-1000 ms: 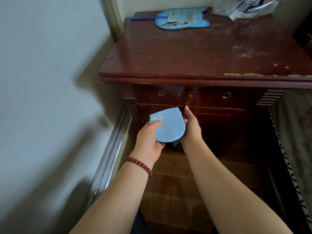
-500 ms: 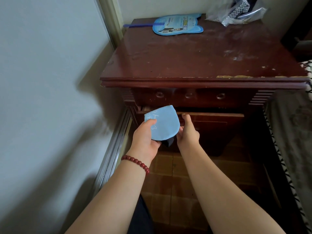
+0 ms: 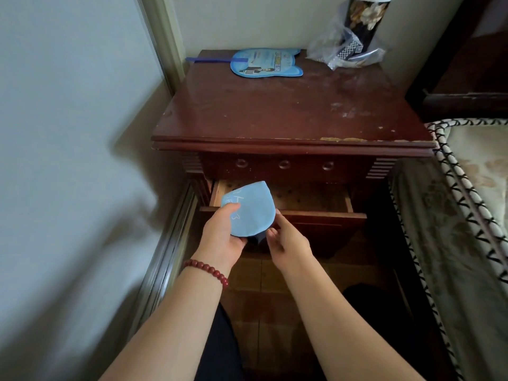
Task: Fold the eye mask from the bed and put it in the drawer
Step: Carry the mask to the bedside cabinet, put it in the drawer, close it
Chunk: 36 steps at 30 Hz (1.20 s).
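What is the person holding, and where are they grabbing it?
The left hand holds the folded blue eye mask by its lower left edge. The right hand holds nothing.

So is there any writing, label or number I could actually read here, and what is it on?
"3": a white handwritten mark on the folded blue eye mask, beside other strokes too faint to read.
Hand fan on the nightstand: printed text, too small and blurred.
Plastic bag: checkered label, unreadable.
Nothing else carries text.
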Available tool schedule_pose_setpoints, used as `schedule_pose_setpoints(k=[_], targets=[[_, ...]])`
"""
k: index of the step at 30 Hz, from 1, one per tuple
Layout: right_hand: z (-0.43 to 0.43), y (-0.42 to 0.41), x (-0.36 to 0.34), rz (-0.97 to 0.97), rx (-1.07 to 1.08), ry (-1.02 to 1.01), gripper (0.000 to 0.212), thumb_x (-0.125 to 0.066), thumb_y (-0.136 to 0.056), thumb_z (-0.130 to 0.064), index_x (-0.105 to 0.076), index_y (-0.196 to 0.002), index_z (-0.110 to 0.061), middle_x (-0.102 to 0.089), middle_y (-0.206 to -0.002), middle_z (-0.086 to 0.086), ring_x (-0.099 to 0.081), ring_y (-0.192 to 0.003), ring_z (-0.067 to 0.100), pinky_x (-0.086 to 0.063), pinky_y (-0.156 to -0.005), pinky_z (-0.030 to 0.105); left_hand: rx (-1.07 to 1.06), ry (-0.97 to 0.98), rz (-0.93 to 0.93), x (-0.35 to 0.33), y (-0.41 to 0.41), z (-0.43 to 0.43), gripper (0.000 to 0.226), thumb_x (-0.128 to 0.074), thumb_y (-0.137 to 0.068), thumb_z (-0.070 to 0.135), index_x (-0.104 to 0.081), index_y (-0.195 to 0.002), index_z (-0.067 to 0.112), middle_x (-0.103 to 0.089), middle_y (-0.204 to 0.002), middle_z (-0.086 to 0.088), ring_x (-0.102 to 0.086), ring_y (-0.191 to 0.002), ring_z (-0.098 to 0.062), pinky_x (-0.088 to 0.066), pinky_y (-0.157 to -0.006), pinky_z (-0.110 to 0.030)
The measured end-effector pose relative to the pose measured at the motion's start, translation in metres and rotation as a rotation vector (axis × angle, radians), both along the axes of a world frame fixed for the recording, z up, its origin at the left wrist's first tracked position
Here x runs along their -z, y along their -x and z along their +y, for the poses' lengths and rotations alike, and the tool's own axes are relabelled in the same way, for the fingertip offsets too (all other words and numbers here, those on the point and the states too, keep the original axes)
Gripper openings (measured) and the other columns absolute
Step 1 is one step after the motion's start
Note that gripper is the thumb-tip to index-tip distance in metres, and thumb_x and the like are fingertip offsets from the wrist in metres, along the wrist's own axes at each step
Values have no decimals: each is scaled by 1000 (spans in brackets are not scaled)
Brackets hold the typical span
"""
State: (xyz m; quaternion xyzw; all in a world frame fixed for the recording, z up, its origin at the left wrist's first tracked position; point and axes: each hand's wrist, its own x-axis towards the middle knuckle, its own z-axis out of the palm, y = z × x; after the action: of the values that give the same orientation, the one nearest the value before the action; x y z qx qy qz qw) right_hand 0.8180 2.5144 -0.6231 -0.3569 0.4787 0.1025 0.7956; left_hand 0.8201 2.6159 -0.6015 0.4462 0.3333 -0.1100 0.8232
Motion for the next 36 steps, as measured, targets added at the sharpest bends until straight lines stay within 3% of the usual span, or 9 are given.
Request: schedule_pose_setpoints(k=[6,9,12,15,17,20,23,28,36], targets=[[-9,-1,-20,-156,-171,151,8,-61,-89,-6,-62,-96,-11,-67,-102,8,-66,-91,19,-58,-71,26,-3,33,-33,-6,-3,4,34,-59,-88,16,-48,-120,18,-59,-107,-13,-59,-97,-28,-52,-67,-35],[-19,-1,-15,-333,-384,645,25,-58,-91,-7,-62,-115,-14,-67,-103,-1,-65,-101,17,-59,-81,32,-11,65,-41,-8,-5,1,20,-61,-87,14,-55,-105,20,-60,-107,-12,-59,-99,-28,-53,-70,-37],[-26,-3,-8,-522,-552,1075,31,-56,-89,-3,-63,-117,-15,-67,-102,-5,-63,-104,13,-48,-79,14,-33,72,-35,-9,-6,1,16,-62,-85,13,-54,-94,22,-59,-106,-12,-58,-98,-28,-53,-72,-38],[-28,-13,-3,-590,-791,1327,37,-60,-88,-6,-61,-124,-16,-66,-123,4,-60,-114,21,-48,-95,30,-34,61,-23,-7,-5,3,25,-64,-85,13,-51,-105,21,-58,-106,-12,-58,-97,-28,-54,-74,-38],[-30,-22,0,-518,-1006,1447,41,-62,-88,-13,-57,-129,-18,-61,-132,5,-53,-123,25,-34,-112,46,-27,28,-20,-4,-4,5,29,-64,-85,13,-49,-109,21,-58,-106,-12,-58,-98,-27,-55,-76,-38],[-34,-26,6,-378,-1206,1589,37,-57,-91,-22,-56,-128,-21,-63,-128,4,-55,-120,24,-16,-117,42,11,-47,-25,-1,-6,8,19,-64,-85,13,-54,-98,23,-58,-106,-11,-58,-99,-25,-55,-80,-38],[-32,-22,11,-363,-1189,1660,32,-56,-92,-24,-58,-124,-21,-65,-124,2,-54,-119,24,-25,-113,39,16,-71,-17,1,-7,11,16,-65,-85,13,-54,-90,23,-58,-103,-10,-58,-97,-25,-55,-78,-37],[-34,-26,3,-313,-1224,1589,31,-59,-91,-29,-60,-120,-19,-67,-118,5,-58,-111,26,-30,-109,40,25,-75,-12,5,-6,8,28,-65,-85,14,-51,-109,19,-59,-102,-10,-60,-95,-25,-56,-73,-35],[-38,-13,0,-279,-1242,1450,35,-68,-86,-28,-63,-118,-15,-68,-115,6,-62,-102,26,-48,-97,43,42,-62,-38,4,-10,-3,35,-64,-85,13,-49,-117,18,-60,-104,-10,-61,-95,-25,-55,-65,-33]])
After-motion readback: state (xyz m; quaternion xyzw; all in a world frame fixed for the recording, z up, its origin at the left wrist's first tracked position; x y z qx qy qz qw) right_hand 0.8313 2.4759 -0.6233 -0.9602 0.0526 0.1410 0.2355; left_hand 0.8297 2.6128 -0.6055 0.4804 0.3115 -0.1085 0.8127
